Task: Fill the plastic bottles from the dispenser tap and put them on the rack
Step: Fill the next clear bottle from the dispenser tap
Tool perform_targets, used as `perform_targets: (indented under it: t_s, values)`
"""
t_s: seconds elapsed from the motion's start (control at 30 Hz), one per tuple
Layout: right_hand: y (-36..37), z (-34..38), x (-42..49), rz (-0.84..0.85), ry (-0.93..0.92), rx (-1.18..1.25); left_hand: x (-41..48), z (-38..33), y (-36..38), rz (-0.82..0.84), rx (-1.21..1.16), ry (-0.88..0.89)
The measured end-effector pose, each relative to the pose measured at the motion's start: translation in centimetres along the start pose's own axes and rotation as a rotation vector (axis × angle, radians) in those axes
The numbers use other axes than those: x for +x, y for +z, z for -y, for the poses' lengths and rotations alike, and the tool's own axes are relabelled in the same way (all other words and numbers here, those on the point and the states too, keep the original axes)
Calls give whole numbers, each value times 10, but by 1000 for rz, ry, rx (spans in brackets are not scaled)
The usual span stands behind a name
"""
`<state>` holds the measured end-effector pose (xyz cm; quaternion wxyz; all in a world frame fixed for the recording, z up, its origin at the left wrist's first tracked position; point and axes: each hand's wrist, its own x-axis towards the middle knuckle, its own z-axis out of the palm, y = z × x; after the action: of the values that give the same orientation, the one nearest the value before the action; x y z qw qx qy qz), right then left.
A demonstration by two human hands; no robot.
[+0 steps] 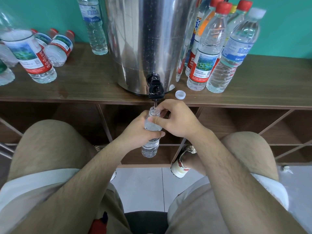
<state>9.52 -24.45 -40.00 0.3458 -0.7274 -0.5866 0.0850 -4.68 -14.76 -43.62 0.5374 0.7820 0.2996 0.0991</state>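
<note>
Both hands hold a plastic bottle under the running tap; a missed stream or an overflow is the risk.

The left hand (140,130) is wrapped round the middle of the bottle (150,148), fingers curled close. The right hand (177,120) pinches its shoulder from 3 o'clock, thumb across the front. The open mouth sits directly under the black tap (156,89) at 12 o'clock, where a thin stream falls in. The neck is narrow, so a slight tilt would likely send water over the fingers. The bottle looks well filled, and neither hand is on the tap, so shutting it off late could flood it. A white cap (180,95) lies on the surface (84,88) at 1 o'clock.
</note>
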Motion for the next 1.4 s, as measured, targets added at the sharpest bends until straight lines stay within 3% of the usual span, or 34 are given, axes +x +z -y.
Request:
perform_targets:
  t_s: [1.4]
  values:
    - [0,1,-1,-3,14,-8,-3,-5,-1,-1,0,-15]
